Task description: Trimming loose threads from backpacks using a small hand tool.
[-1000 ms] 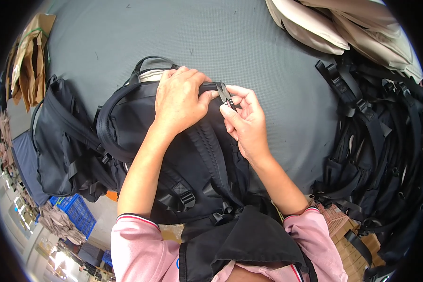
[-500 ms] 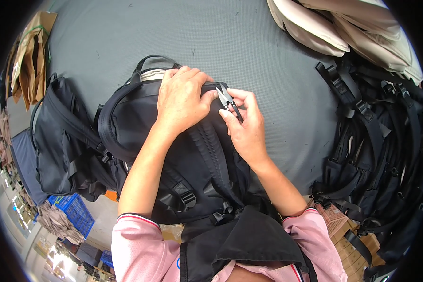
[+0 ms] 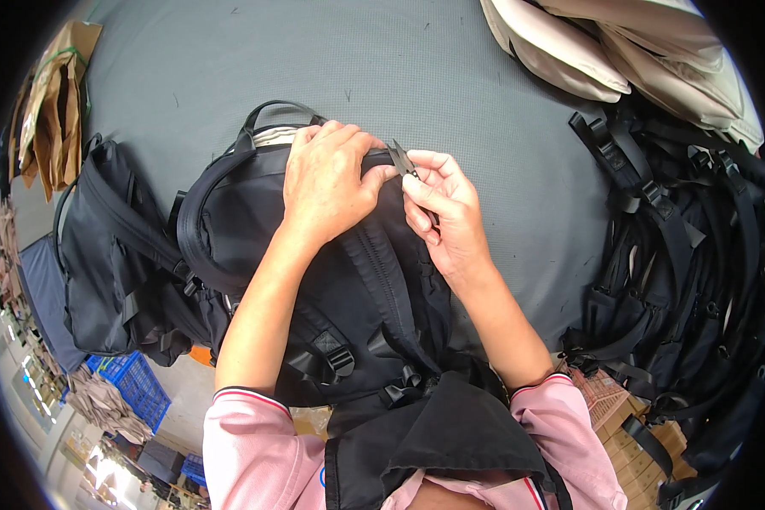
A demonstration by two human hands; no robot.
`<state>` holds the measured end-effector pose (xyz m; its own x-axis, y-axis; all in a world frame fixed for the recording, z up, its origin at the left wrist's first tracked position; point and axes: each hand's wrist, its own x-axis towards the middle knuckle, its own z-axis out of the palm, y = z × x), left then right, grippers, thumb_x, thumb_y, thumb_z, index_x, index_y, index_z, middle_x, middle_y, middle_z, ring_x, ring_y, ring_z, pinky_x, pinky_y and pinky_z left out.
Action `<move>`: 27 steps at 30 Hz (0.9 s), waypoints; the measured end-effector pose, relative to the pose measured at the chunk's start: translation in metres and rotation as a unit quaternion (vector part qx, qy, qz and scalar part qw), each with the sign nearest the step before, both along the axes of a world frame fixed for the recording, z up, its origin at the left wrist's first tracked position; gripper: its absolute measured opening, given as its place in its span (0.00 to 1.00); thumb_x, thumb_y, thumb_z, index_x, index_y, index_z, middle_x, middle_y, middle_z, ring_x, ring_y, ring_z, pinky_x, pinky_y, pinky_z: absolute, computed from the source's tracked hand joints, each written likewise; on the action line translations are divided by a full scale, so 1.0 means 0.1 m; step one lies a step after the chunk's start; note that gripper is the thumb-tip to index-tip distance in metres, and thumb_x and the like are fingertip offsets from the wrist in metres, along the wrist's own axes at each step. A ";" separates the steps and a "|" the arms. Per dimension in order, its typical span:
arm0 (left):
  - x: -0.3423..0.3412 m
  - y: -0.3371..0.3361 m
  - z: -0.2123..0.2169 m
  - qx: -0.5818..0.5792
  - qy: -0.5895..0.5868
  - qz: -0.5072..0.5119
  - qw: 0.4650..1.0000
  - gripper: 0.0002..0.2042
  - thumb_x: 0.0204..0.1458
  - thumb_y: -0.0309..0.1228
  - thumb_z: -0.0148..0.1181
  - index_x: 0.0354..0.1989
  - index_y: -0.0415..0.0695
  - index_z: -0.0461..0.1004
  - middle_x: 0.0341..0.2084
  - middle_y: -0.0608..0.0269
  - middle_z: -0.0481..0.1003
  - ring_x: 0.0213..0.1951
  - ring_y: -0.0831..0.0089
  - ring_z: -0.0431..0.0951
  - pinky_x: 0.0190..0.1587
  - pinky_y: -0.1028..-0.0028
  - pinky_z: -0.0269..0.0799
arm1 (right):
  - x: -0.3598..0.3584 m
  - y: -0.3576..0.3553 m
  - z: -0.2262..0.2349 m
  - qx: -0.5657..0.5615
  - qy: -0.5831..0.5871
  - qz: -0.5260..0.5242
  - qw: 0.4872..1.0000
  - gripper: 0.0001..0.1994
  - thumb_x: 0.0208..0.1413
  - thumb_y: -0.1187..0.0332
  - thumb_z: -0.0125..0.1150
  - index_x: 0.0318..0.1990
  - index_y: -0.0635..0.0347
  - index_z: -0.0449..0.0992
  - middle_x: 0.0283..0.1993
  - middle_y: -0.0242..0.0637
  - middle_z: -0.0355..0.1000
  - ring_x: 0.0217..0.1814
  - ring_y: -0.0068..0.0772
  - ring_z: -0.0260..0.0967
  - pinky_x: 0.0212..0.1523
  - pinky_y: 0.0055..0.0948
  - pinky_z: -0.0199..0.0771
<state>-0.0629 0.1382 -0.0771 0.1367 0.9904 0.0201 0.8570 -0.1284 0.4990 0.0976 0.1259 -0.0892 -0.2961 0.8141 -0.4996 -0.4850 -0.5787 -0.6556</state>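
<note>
A black backpack (image 3: 251, 208) lies in front of me, its straps and buckle facing up and its top handle loop at the far end. My left hand (image 3: 327, 183) is closed on the backpack's top edge, thumb and fingers pinching the black fabric near the right corner. In my right hand (image 3: 449, 208) is a pair of thread snips (image 3: 401, 158), thumb pressed over its black handles. The snips' pointed metal blades are just right of my left thumb and fingertips, at the seam. Any thread between the blades is too small to make out.
Another black backpack (image 3: 115, 255) lies at the left on the grey mat (image 3: 518, 170). Black backpacks with straps (image 3: 671, 255) are piled at the right, below cream-coloured bags (image 3: 569, 51). Brown paper (image 3: 55, 102) stands at the far left, and a blue crate (image 3: 136, 391) sits lower left.
My right hand has shifted slightly up and turned, its thumb now over the snips' handles. The blades tilt more upright and have moved a little farther up. My left hand stays nearly still.
</note>
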 end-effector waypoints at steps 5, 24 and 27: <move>0.02 0.00 0.00 0.008 0.000 -0.001 1.000 0.12 0.42 0.35 0.66 0.33 0.42 0.78 0.28 0.64 0.75 0.39 0.67 0.73 0.52 0.64 0.62 | 0.02 -0.01 -0.08 -0.040 0.112 -0.013 0.993 0.14 0.55 0.76 0.56 0.47 0.64 0.63 0.35 0.35 0.66 0.17 0.14 0.57 0.11 0.12 0.50; 0.00 -0.05 -0.13 0.059 -0.016 -0.005 0.998 0.14 0.41 0.37 0.67 0.33 0.42 0.77 0.27 0.64 0.73 0.38 0.66 0.73 0.50 0.67 0.62 | 0.03 0.22 -0.20 -0.084 0.378 -0.085 0.918 0.12 0.67 0.64 0.40 0.49 0.62 0.65 0.23 0.30 0.61 0.10 0.15 0.46 0.09 0.16 0.51; 0.00 -0.03 -0.11 0.045 -0.011 -0.008 0.999 0.14 0.42 0.37 0.67 0.35 0.43 0.78 0.29 0.64 0.74 0.39 0.66 0.73 0.50 0.67 0.62 | 0.08 0.39 0.16 0.020 0.385 -0.054 0.921 0.13 0.67 0.69 0.36 0.52 0.65 0.65 0.24 0.31 0.60 0.11 0.16 0.47 0.11 0.17 0.51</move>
<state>-0.0629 0.1350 -0.0881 0.1503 0.9822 0.1124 0.8436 -0.1867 0.5035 0.1054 0.1647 -0.0737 -0.4670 0.8722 -0.1452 -0.8679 -0.4836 -0.1133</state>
